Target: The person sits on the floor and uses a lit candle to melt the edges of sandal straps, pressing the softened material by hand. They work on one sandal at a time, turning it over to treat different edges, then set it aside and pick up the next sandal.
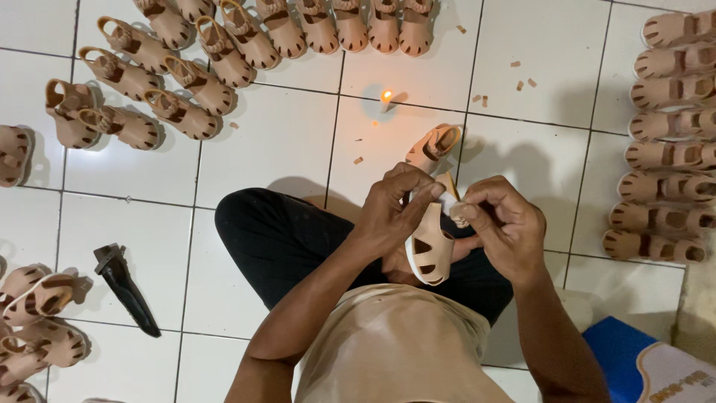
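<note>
1. The person is sitting on the white tiled floor (276, 142), looking down over a knee in black trousers (276, 231).
2. The left hand (391, 205) is gripping a small beige sandal (431, 250) around its heel end, fingers curled closed over the top.
3. The right hand (503, 224) is pinching the sandal's strap (456, 216) between thumb and fingertips, the other fingers folded in.
4. The sandal is being held in the air above the lap, between both hands, its white-edged sole turned to the left.
5. A second beige sandal (432, 147) is lying on the floor just beyond the hands.
6. A small flame (386, 95) is burning on the floor further out.
7. Rows of matching sandals are standing at the top left (186, 67), along the right edge (667, 142) and at the lower left (37, 321).
8. A black tool (125, 287) is lying on the tiles to the left, and a blue box (623, 351) is sitting at the lower right.
</note>
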